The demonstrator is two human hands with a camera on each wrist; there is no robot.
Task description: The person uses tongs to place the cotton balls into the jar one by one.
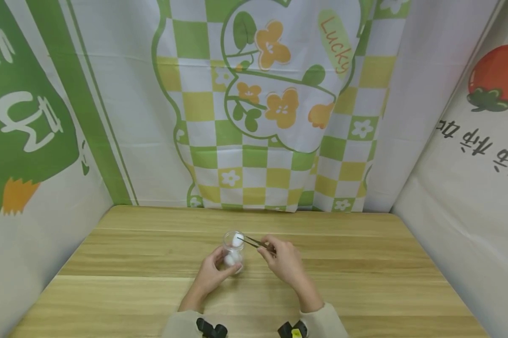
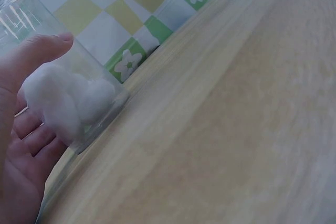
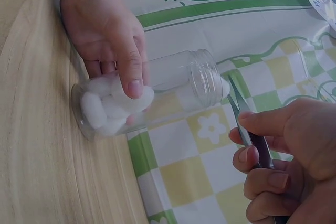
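Note:
A clear jar without a lid stands upright on the wooden table, with several white cotton balls in its lower part. My left hand grips the jar, its thumb and fingers around the side. In my right hand I hold dark metal tweezers, pinched between thumb and fingers. Their tips reach the jar's mouth, where another cotton ball sits at the rim. Whether the tips clasp that ball or only touch it, I cannot tell.
The wooden table spreads around both hands. Behind it hangs a green and yellow checked curtain with flower prints. Printed cloth walls flank the left and right sides.

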